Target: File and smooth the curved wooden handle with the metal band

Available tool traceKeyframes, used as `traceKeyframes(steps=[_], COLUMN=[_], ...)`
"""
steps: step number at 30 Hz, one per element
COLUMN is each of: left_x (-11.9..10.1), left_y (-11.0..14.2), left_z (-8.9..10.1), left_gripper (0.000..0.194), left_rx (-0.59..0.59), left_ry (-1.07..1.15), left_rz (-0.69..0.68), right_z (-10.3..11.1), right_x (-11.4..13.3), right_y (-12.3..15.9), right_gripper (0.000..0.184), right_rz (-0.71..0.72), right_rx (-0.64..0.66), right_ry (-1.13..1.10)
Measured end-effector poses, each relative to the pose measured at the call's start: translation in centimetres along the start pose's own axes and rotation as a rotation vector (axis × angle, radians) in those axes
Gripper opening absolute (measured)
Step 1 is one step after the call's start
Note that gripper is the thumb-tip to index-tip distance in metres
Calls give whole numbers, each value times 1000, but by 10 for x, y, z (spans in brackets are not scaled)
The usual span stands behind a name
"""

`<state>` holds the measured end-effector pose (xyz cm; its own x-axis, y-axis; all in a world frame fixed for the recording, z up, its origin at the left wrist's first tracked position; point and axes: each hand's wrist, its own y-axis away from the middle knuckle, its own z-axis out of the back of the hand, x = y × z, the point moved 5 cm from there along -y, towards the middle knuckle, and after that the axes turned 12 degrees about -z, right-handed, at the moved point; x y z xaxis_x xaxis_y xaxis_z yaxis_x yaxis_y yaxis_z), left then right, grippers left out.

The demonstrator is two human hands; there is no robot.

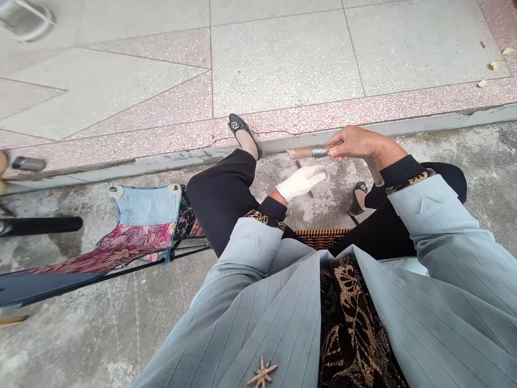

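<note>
My right hand [353, 144] is bare and closed round a wooden stick [299, 153]. Silvery wire [319, 151] is wound in a tight coil about the stick, just beside my fingertips. Lower and to the left, my left hand [304, 181] wears a white knitted glove. Its fingers are bent together, and a small pale round thing [327, 175] shows at their tips, too small to name. A thin reddish-brown strip [311, 193] passes behind the glove; whether it touches the hand I cannot tell.
A low tiled step edge [283, 153] runs across in front. My shoes [242, 129] and woven seat [323, 235] are near the hands. To the left are a folding fabric chair [137, 231], a black tube [44, 225] and a grey cylinder [28, 164].
</note>
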<state>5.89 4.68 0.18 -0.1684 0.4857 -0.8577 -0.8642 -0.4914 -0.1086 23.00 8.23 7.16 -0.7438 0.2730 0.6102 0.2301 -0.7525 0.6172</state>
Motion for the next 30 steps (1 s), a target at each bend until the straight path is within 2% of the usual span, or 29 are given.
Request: traceKeyframes(steps=[7,12,14,17,20,22,27,30], left_x=[0,1,-1,-4,-6,-6,4,14], left_y=[-2,-3,-2,0,3,4,4,2], left_z=[-1,-5,-1,10,20,25,25,18], left_gripper=[44,32,34,38,41,43,48,49], left_rx=[17,51,56,32,17,2,-2,-43], left_ry=[-128,-204,-223,-231,-234,-213,-47,61], left_rz=[20,62,62,50,38,33,65,57], right_z=[-9,-7,-12,-25,-38,-41,-28,-15], right_x=[-2,-5,-5,-6,-4,-1,12,14], right_y=[-12,-23,-23,-18,-10,-4,15,23], right_gripper=[29,34,35,30,24,25,30,31], right_rz=[-65,-207,-238,-188,-66,5,169,186], right_rx=[-51,-190,-135,60,290,389,448,395], right_ry=[74,481,631,745,713,623,405,283])
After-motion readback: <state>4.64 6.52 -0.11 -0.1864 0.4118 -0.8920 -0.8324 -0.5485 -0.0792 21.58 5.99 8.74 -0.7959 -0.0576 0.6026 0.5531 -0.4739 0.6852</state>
